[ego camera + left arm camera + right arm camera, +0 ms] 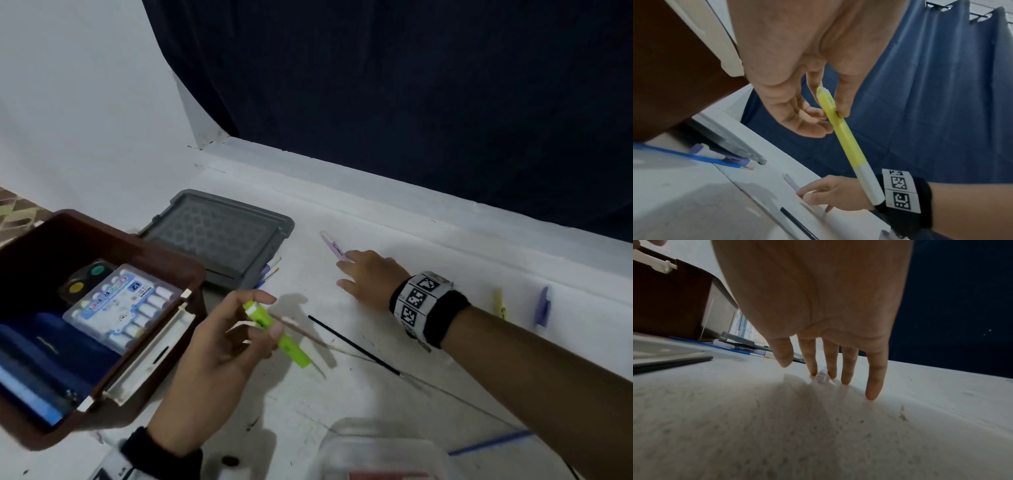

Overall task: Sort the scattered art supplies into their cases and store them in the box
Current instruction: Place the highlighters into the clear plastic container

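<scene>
My left hand (263, 315) pinches a yellow-green highlighter (277, 337) above the white surface, right of the open brown box (191, 270). In the left wrist view its fingers (842, 112) hold the highlighter (846, 146) near the cap end. My right hand (344, 274) lies farther back with straight fingers touching a purple highlighter (334, 247) on the surface. The right wrist view shows the purple highlighter's end (821, 378) between two fingertips (813, 369). The box holds a colour pen case (126, 305), a paint palette (85, 279) and a blue pouch (51, 342).
A grey lid (222, 236) lies behind the box, with a blue brush (694, 156) and a purple-white pen (709, 151) at its edge. A black brush (352, 344) lies mid-surface. A yellow pen (499, 303) and a purple pen (543, 306) lie right. A clear container (376, 448) stands in front.
</scene>
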### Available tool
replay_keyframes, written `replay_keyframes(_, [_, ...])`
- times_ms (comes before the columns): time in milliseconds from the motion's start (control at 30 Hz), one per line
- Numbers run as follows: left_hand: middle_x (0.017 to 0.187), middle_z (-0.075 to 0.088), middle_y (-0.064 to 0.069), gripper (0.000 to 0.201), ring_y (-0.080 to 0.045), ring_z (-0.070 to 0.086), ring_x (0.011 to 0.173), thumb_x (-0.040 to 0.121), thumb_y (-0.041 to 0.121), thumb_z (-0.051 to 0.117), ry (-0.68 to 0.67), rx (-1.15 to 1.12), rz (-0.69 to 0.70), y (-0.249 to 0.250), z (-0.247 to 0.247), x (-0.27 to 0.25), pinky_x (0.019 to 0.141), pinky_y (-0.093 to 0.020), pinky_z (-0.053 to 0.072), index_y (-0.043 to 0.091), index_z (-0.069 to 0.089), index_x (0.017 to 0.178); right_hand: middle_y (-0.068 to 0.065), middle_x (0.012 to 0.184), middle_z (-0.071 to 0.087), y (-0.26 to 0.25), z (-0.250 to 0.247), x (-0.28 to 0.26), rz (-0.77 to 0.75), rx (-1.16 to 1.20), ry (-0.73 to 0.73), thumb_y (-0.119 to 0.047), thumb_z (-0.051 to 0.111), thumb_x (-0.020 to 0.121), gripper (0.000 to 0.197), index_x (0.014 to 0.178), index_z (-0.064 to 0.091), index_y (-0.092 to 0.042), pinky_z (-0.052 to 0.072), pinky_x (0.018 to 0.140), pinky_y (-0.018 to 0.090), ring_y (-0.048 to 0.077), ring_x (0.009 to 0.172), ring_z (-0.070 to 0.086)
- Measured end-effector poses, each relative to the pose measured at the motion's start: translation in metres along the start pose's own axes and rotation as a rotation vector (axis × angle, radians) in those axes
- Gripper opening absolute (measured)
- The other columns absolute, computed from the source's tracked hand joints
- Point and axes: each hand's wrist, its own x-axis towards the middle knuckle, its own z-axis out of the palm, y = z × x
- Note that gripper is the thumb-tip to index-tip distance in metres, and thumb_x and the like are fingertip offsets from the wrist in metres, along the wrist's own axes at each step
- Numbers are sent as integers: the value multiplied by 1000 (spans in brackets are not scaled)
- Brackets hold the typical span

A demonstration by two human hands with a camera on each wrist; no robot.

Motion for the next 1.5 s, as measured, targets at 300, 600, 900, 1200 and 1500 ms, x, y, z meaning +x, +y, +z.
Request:
replay_keyframes(300, [86, 49, -37, 26, -27, 58, 79, 82, 30, 79, 11, -164, -82, -8, -2, 0, 81, -30, 57, 18, 71, 105, 11, 77, 63, 10, -9, -38, 37, 95, 174, -18, 48, 96, 25, 75, 59, -8, 47, 67, 35, 29, 75, 58])
replay_keyframes(600, [80, 62, -17, 35, -27, 66, 89, 68, 19, 81, 98, -452, -148, -14, 5, -27, 89, -33, 57, 3, 65, 94, -4, 86, 69, 0, -20, -151, 66, 621, 336, -1, 51, 94, 29, 113, 59, -21, 53, 68, 21, 5, 76, 64])
replay_keyframes(900, [83, 54, -9, 40, -20, 49, 61, 85, 31, 71, 218, -440, -150, 6, 22, -81, 61, -34, 40, 17, 67, 122, -15, 98, 53, -36, -3, -256, -127, 547, 285, -17, 53, 97, 19, 110, 61, -29, 37, 70, 11, 2, 87, 52])
replay_keyframes(1200, [76, 52, -7, 38, -16, 44, 54, 89, 0, 64, 58, -17, -76, 5, 19, -133, 47, -18, 38, 29, 76, 110, 2, 124, 61, -59, 17, -266, -250, 262, 126, -28, 44, 104, 32, 130, 60, -18, 43, 97, 27, 16, 109, 57])
replay_keyframes(1500, [94, 71, 16, 18, -7, 69, 85, 82, 38, 78, -93, 473, 132, -6, 17, -153, 73, -24, 53, 39, 79, 99, 0, 105, 65, -66, 41, -247, -323, 204, 123, -28, 63, 95, 16, 108, 63, -18, 52, 82, 26, 13, 89, 62])
